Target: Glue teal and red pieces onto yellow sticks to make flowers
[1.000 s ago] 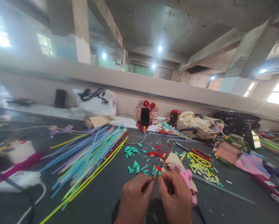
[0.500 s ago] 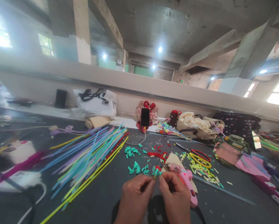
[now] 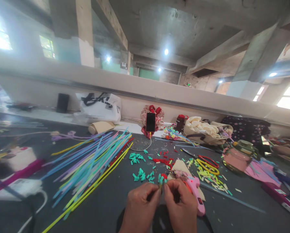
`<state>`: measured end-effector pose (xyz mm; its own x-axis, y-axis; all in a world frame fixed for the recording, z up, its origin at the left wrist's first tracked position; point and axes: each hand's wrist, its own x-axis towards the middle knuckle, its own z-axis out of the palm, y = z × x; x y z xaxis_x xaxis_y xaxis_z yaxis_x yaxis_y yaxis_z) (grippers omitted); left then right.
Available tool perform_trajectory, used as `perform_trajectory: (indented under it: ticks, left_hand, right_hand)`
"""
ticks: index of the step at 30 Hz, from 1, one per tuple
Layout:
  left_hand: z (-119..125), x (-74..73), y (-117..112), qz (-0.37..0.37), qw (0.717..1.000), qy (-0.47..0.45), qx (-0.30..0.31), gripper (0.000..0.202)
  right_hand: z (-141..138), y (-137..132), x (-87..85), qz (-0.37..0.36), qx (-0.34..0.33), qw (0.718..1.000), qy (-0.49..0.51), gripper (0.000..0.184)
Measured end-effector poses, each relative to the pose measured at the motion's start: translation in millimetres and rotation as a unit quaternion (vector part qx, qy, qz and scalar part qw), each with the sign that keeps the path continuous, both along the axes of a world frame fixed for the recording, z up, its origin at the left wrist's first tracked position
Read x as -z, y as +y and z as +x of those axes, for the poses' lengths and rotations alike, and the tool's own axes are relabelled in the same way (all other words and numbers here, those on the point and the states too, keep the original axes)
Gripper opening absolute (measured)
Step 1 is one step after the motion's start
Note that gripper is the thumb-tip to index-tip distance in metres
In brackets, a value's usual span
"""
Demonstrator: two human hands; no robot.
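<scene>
One small teal-and-red fuzzy bundle (image 3: 162,178) on my feed, pinched by fingertips of left hand (image 3: 142,204) and right hand (image 3: 182,204), left of pink plastic glue gun (image 3: 196,188). Short teal fuzzy pieces (image 3: 141,175) farther left on dark desk (image 3: 106,207); red-and-yellow-handled scissors (image 3: 198,157) beyond glue gun.

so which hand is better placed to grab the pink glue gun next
Probably the right hand: the pink glue gun lies beside it, while the left hand is farther. Both pinch the green-and-red piece.
</scene>
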<state>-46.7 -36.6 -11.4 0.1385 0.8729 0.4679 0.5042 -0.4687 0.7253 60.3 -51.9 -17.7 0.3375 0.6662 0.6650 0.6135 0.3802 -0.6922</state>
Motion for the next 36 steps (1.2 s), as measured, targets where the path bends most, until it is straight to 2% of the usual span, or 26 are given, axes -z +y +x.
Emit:
perform_trajectory:
  ticks: [3, 8, 14, 18, 23, 27, 36]
  left_hand:
    - [1, 2.3, 1, 0.004, 1.0, -0.006, 0.003, 0.028]
    - [-1, -4.7, -2, -0.022, 1.0, -0.001, 0.004, 0.026]
    - [-2, -9.2, -4, -0.03, 1.0, -0.001, 0.006, 0.025]
    - [-2, -9.8, -5, -0.027, 1.0, -0.006, 0.014, 0.023]
    - [-3, -11.2, -6, -0.022, 1.0, -0.009, 0.015, 0.023]
    - [-3, -12.5, -7, -0.027, 0.999, -0.004, 0.017, 0.022]
    - [-2, -10.1, -4, -0.015, 0.999, -0.022, 0.031, 0.021]
  right_hand:
    - [1, 0, -0.5, 0.008, 0.0, 1.0, -0.017, 0.014]
    - [0, 0, -1.3, -0.011, 0.008, 1.0, -0.001, 0.015]
    - [-3, 0, -3.5, -0.064, 0.007, 0.991, 0.118, 0.017]
    - [-3, 1, -5.2, -0.079, 0.005, 0.985, 0.152, 0.018]
    - [-2, 3, -1.0, -0.086, 0.001, 0.989, 0.122, 0.016]
    - [0, 4, 1.9, -0.06, 0.004, 0.995, 0.077, 0.015]
    - [0, 3, -1.8, -0.055, 0.019, 0.998, 0.015, 0.015]
